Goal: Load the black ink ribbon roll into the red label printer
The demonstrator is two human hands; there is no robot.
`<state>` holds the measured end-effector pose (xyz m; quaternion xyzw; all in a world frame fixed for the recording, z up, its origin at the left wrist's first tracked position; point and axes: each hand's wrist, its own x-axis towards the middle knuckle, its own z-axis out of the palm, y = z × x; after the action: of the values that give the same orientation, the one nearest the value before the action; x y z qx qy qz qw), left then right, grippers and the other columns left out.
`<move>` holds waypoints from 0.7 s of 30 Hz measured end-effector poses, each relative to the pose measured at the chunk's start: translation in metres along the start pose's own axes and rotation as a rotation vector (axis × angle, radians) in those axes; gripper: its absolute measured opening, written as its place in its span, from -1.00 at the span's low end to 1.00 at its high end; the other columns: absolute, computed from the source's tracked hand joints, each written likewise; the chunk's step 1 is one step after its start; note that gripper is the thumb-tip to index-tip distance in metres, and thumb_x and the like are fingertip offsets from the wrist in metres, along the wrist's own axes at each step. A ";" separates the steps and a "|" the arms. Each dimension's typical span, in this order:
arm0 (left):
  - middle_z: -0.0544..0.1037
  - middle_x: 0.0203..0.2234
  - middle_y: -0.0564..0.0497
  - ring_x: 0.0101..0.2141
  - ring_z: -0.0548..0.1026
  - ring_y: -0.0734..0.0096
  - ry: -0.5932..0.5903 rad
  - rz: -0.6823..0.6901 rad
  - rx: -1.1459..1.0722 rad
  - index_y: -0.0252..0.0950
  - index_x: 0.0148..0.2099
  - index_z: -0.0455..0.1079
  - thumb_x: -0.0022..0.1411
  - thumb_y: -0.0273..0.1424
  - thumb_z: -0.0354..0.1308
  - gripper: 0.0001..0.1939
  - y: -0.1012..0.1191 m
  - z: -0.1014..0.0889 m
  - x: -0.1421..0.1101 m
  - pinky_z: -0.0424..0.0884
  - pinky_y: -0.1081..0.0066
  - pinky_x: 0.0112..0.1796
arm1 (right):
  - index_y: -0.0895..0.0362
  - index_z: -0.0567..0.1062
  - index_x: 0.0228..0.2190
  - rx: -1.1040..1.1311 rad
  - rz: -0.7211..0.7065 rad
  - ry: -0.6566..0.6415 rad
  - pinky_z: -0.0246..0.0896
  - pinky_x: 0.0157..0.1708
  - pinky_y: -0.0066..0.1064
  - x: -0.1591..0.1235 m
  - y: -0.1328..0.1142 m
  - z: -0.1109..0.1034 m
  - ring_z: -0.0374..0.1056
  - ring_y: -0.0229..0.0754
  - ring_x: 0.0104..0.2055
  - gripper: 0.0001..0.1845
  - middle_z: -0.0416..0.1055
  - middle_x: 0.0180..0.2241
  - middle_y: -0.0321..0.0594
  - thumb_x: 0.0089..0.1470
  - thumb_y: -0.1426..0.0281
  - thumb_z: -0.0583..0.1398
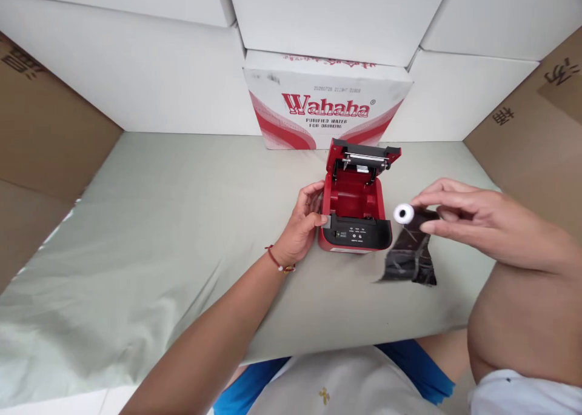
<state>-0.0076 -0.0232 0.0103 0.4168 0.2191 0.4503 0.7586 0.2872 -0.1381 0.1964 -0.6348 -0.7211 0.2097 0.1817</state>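
A red and black receipt printer (355,236) sits on the cloth-covered table with its lid (364,156) raised, so the red paper bay (357,202) shows bare inside. My left hand (305,224) grips the printer's left side, thumb on the front corner and fingers along the wall. To the right of the printer, my right hand (459,215) pinches a small paper roll (403,214), whose white end with a dark core faces the printer. From the roll hangs a loose dark, glossy strip (404,257), its lower end near the cloth.
Behind the printer stands a white and red water carton (330,103), backed by stacked white boxes (182,76). Brown cardboard panels (50,154) (531,112) close off both sides. Pale green cloth (159,221) covers the table, with its front edge close to my lap.
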 end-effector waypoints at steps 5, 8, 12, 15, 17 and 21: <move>0.47 0.51 0.00 0.59 0.28 -0.05 -0.027 0.004 0.003 0.01 0.32 0.46 0.09 -0.23 0.58 -0.24 0.000 0.000 0.000 0.22 -0.04 0.57 | -0.01 0.77 0.17 -0.234 0.083 -0.024 0.36 -0.19 -0.28 0.045 -0.046 0.049 0.51 -0.15 -0.26 -0.61 0.66 -0.14 -0.16 0.40 0.28 0.30; 0.48 0.50 0.01 0.58 0.28 -0.03 -0.027 0.012 0.004 0.01 0.31 0.46 0.10 -0.24 0.57 -0.26 0.000 0.001 0.000 0.23 -0.02 0.56 | 0.02 0.74 0.15 -0.436 0.159 -0.057 0.25 -0.22 -0.24 0.064 -0.062 0.073 0.58 -0.04 -0.13 -0.63 0.71 0.01 -0.12 0.44 0.38 0.24; 0.46 0.50 0.03 0.56 0.30 -0.02 -0.010 -0.002 0.005 0.02 0.30 0.47 0.07 -0.26 0.56 -0.25 -0.001 0.001 0.000 0.23 -0.01 0.55 | 0.03 0.74 0.06 -0.573 0.132 -0.048 0.09 -0.35 -0.21 0.081 -0.059 0.087 0.58 0.02 -0.21 -0.69 0.74 -0.05 -0.08 0.40 0.39 0.26; 0.46 0.50 0.02 0.55 0.31 -0.02 -0.007 -0.002 0.007 0.02 0.31 0.45 0.07 -0.28 0.53 -0.25 -0.002 0.002 0.000 0.25 -0.02 0.53 | 0.00 0.75 -0.04 -0.585 0.124 -0.010 0.09 -0.38 -0.21 0.095 -0.049 0.095 0.54 0.02 -0.30 -0.73 0.75 -0.15 -0.07 0.31 0.44 0.28; 0.47 0.49 0.01 0.54 0.32 -0.03 -0.018 0.005 0.018 0.02 0.32 0.44 0.09 -0.29 0.52 -0.25 -0.003 0.001 0.001 0.27 -0.03 0.52 | -0.01 0.76 -0.03 -0.587 0.171 0.014 0.16 -0.35 -0.19 0.103 -0.045 0.099 0.54 0.05 -0.31 -0.69 0.73 -0.22 -0.05 0.29 0.46 0.28; 0.49 0.47 0.00 0.54 0.33 -0.04 -0.018 0.011 0.017 0.00 0.32 0.44 0.08 -0.30 0.51 -0.25 -0.003 0.002 0.001 0.29 -0.05 0.53 | 0.01 0.74 0.15 -0.469 0.163 -0.002 0.38 -0.22 -0.11 0.102 -0.044 0.099 0.64 0.15 -0.17 -0.59 0.77 -0.07 -0.01 0.39 0.41 0.24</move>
<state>-0.0041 -0.0235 0.0091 0.4285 0.2138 0.4490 0.7544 0.1853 -0.0489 0.1358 -0.7155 -0.6966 0.0510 0.0112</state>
